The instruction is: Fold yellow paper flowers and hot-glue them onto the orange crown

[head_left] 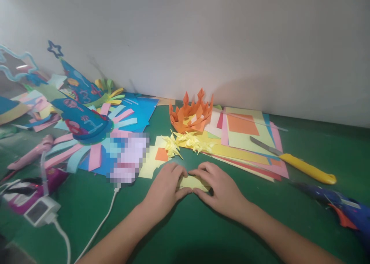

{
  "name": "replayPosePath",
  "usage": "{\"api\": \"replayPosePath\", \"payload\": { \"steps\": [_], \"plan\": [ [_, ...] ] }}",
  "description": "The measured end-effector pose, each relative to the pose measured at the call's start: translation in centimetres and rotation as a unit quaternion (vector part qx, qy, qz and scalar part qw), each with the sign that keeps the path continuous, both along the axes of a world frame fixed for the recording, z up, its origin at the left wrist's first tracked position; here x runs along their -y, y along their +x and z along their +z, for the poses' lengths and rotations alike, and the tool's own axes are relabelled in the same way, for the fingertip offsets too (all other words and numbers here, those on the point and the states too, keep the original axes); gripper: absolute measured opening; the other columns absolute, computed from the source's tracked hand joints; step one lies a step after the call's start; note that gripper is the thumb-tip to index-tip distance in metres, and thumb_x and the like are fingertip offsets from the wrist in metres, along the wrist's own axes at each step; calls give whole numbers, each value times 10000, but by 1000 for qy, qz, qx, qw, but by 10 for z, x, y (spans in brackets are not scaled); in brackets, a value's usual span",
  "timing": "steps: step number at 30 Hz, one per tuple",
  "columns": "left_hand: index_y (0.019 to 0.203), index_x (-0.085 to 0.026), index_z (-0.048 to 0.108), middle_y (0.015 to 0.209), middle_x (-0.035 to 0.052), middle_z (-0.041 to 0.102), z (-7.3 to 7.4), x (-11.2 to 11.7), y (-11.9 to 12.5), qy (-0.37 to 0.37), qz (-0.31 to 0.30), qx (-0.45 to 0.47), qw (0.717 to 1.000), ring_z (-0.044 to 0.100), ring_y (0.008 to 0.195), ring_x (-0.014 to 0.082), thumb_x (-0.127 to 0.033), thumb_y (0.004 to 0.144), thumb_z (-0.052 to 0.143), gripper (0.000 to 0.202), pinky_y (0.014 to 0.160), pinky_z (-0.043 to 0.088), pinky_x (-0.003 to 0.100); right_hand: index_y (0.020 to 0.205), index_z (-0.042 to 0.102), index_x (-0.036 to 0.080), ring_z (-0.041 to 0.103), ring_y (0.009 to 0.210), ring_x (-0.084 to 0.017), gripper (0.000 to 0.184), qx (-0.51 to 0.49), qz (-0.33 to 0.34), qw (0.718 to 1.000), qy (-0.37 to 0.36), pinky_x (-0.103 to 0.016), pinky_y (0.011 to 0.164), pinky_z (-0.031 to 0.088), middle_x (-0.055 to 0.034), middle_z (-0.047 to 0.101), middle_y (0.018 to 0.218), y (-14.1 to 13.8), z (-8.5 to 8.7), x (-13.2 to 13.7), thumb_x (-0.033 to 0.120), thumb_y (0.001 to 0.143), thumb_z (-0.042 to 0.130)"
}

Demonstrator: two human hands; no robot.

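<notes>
Between my two hands lies a small folded piece of pale yellow paper (194, 183), close to the green tabletop. My left hand (167, 185) pinches its left end with thumb and fingers. At the right end my right hand (221, 189) grips it the same way, and the thumb tips almost meet at the near edge. Just beyond my hands sit several folded yellow paper flowers (189, 140). Behind these stands an orange folded-paper crown (191, 115) with pointed tips and small pieces inside it.
Coloured paper sheets (244, 150) are stacked at the right, with a yellow-handled knife (306, 167) across them. A blue glue gun (341, 206) rests at far right. Decorated blue cone hats (82, 119) stand left, near a pink glue gun (33, 156), a white plug (43, 211) and a cable (110, 208).
</notes>
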State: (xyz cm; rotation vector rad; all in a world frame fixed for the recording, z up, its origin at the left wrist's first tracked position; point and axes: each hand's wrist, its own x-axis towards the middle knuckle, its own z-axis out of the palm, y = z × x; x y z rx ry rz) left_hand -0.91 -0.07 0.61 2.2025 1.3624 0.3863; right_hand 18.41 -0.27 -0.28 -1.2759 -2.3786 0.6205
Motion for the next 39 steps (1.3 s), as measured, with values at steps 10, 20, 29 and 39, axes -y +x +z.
{"api": "replayPosePath", "payload": {
  "steps": [10,20,29,39],
  "plan": [
    [904,-194,514,930,48,524,1,1,0,-19,15,50,998,500,887,215,-253,771,623,182,738,423,342,1000,628,247,546,850,-197,227,-46,-44,997,-39,-312,689,452,-39,553,914,-2,2,-1,270,775,639],
    [859,-196,505,952,45,530,1,3,1,2,-53,89,995,487,922,193,-167,812,564,81,795,423,334,783,588,217,539,742,-148,98,-104,-50,993,-24,-263,636,418,-5,551,777,-3,-4,-2,196,855,526],
    [729,-168,587,847,41,575,-4,1,1,41,-40,36,998,530,811,176,-236,794,614,97,707,443,305,759,551,211,541,744,-150,117,-80,-40,996,15,-270,653,418,-7,576,759,-4,-4,-1,169,862,516],
    [688,-168,555,769,27,584,3,0,-1,20,-32,10,999,540,733,164,-233,799,606,138,660,422,283,839,604,170,512,716,-179,270,66,52,987,134,-286,627,376,-67,586,783,1,-9,11,172,936,352]
  ]
}}
